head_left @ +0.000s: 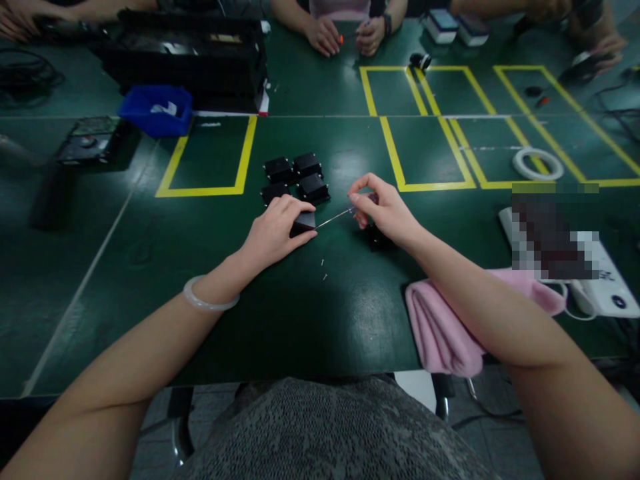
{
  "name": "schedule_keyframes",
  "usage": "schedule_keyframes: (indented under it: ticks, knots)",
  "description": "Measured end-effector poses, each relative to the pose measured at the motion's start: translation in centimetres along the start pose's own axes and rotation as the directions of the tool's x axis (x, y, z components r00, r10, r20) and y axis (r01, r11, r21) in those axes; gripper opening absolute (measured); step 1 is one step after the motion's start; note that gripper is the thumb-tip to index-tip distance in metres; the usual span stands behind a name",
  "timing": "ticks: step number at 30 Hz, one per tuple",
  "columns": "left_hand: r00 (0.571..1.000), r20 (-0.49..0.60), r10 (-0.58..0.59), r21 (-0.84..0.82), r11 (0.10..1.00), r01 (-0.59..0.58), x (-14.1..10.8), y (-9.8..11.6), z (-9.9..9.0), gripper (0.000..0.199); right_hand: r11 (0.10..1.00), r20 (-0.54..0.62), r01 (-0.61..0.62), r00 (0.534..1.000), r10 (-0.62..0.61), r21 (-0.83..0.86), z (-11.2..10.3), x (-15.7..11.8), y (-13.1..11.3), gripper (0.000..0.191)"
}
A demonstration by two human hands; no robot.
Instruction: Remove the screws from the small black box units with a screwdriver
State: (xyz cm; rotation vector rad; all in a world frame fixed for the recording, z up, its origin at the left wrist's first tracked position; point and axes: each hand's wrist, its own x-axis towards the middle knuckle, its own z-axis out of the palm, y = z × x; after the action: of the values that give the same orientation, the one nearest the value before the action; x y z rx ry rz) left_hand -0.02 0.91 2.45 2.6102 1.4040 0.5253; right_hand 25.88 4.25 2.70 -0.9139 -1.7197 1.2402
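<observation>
My left hand (274,232) has its fingers around a small black box (305,221) on the green table (280,320). A thin screwdriver (334,218) is pinched in my right hand (376,205), its shaft slanting down left so that the tip meets the right side of that box. Several similar black boxes (313,187) stand grouped just beyond my left hand. Another black part (379,237) lies under my right hand, mostly hidden. Two tiny screws (324,276) rest on the table nearer to me.
A pink cloth (443,327) lies under my right forearm, beside a white device (613,293). A tape roll (538,164) is at the right. A blue bin (156,110) and a black machine (185,60) stand far left. Other people's hands (324,36) are across the table.
</observation>
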Motion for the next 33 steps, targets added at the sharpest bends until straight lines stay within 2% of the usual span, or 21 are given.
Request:
schedule_keyframes:
  ticks: [7,17,20,29,33]
  knots:
    - [1.000,0.004,-0.009,-0.005,1.000,0.009,0.02,0.05,-0.05,0.039,1.000,0.008,-0.013,1.000,0.013,-0.013,-0.07,-0.04,-0.12,0.016]
    - [1.000,0.012,-0.023,-0.009,1.000,0.023,0.04,0.15,-0.11,0.039,0.999,0.001,-0.045,0.999,0.045,-0.020,0.00,-0.08,-0.35,0.022]
    - [1.000,0.014,-0.023,-0.010,1.000,0.024,0.03,0.16,-0.13,0.039,0.999,0.001,-0.020,1.000,0.020,-0.031,-0.05,-0.05,-0.31,0.015]
    - [1.000,0.008,-0.014,-0.004,1.000,0.014,0.03,0.21,-0.18,0.038,1.000,-0.006,-0.018,1.000,0.018,-0.012,0.00,0.00,0.07,0.021]
    - [1.000,0.014,-0.020,0.001,1.000,0.020,0.02,0.19,-0.15,0.039,1.000,-0.008,-0.005,1.000,0.005,-0.020,-0.03,-0.04,-0.09,0.013]
